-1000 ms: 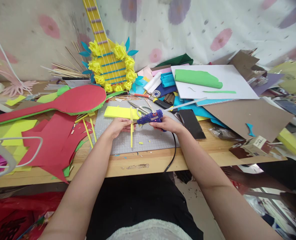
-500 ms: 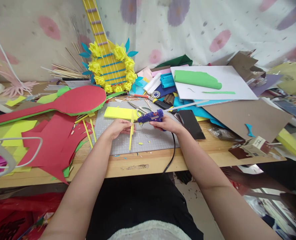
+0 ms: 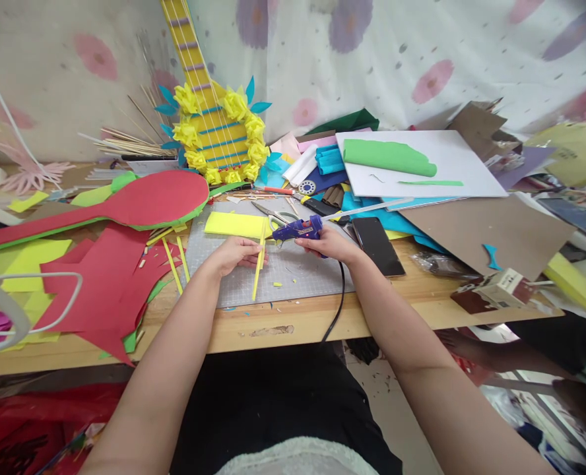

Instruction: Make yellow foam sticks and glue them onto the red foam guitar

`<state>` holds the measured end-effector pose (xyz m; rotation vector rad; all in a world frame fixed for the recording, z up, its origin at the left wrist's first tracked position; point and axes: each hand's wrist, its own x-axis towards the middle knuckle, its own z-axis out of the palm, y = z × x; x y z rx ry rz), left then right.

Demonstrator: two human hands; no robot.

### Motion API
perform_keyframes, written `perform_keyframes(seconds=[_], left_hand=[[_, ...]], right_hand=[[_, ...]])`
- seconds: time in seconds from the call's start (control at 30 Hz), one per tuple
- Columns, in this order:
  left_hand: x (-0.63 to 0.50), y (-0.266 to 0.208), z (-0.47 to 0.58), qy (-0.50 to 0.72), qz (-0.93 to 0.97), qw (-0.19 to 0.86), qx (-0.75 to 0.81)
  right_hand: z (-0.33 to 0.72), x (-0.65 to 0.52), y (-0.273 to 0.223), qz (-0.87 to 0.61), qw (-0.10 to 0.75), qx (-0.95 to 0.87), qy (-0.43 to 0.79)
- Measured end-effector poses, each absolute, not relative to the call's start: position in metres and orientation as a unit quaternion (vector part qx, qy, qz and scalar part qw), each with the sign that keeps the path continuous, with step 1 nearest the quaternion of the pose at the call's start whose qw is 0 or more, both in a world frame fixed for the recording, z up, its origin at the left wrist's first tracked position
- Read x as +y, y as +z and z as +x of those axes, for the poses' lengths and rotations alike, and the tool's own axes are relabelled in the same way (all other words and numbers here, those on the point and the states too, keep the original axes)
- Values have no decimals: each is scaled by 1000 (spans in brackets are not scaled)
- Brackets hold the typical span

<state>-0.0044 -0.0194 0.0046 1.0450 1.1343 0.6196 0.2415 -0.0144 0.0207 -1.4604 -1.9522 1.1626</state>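
Note:
My left hand (image 3: 237, 255) pinches a thin yellow stick (image 3: 257, 280), held near upright over the grey cutting mat (image 3: 238, 287). My right hand (image 3: 330, 244) is wrapped round a blue glue gun (image 3: 297, 229), a long pale glue stick (image 3: 367, 208) poking out of its back. The gun's nozzle points left and is close to the stick's upper part; whether they touch I cannot tell. Behind my left hand lies folded yellow paper (image 3: 231, 223), with scissors (image 3: 274, 214) beside it. Two more yellow strips (image 3: 173, 265) rest left of the mat.
At the back leans a yellow paper guitar (image 3: 218, 135) trimmed with flowers. A red guitar-shaped cutout (image 3: 159, 198) and red paper scraps (image 3: 99, 284) lie left. A phone (image 3: 378, 246), brown cardboard (image 3: 491, 231) and a white board (image 3: 471, 161) are right. The gun's black cord (image 3: 342, 300) hangs over the table edge.
The yellow stick has tilted slightly, its lower end swinging a little left and toward me. Both hands keep their grip, and the view has shifted slightly.

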Motion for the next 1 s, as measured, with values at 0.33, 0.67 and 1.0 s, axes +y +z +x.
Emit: perform_keyframes(seconds=[0.33, 0.67, 1.0], left_hand=[[-21, 7, -3, 272, 453, 679, 510], [-22, 9, -3, 263, 458, 681, 508], [-23, 11, -2, 257, 463, 679, 509]], right_hand=[[241, -13, 20, -533, 236, -693, 423], [242, -12, 18, -553, 228, -700, 391], [241, -11, 18, -565, 242, -694, 375]])
